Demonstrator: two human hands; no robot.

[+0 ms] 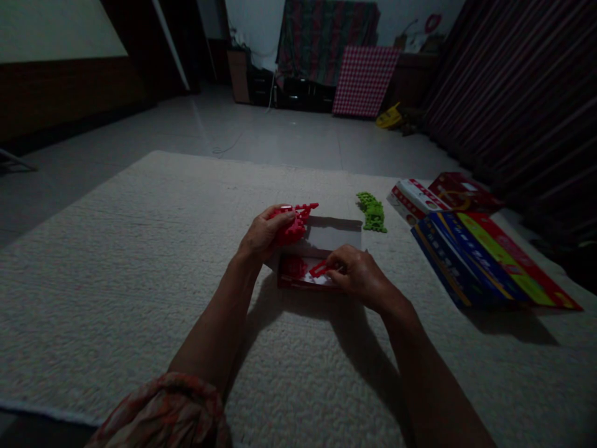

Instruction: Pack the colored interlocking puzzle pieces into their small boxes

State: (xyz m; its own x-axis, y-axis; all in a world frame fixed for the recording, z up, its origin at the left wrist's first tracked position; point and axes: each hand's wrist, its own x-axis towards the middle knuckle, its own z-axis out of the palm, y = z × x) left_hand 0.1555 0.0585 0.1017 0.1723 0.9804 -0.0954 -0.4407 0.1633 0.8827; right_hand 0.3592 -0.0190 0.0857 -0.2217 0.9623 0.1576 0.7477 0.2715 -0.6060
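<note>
A bunch of red plastic building pieces (291, 231) is gripped in my left hand (264, 233), above the left side of a small open box (333, 236). Between the fingers and thumb of my right hand (357, 272) is one red plastic piece (319, 269), held low over the box's inside. More red pieces (293, 266) lie in the box at its left end. The box has a pale inside and a dark red front, with its lid flap raised at the back. Part of its right end is hidden behind my right hand.
Green plastic pieces (373, 213) lie beyond the box to the right. Farther right are a red and white box (417, 202), a dark red box (461, 190) and striped colourful packages (489, 255). A cream quilted mat (140, 249) covers the floor.
</note>
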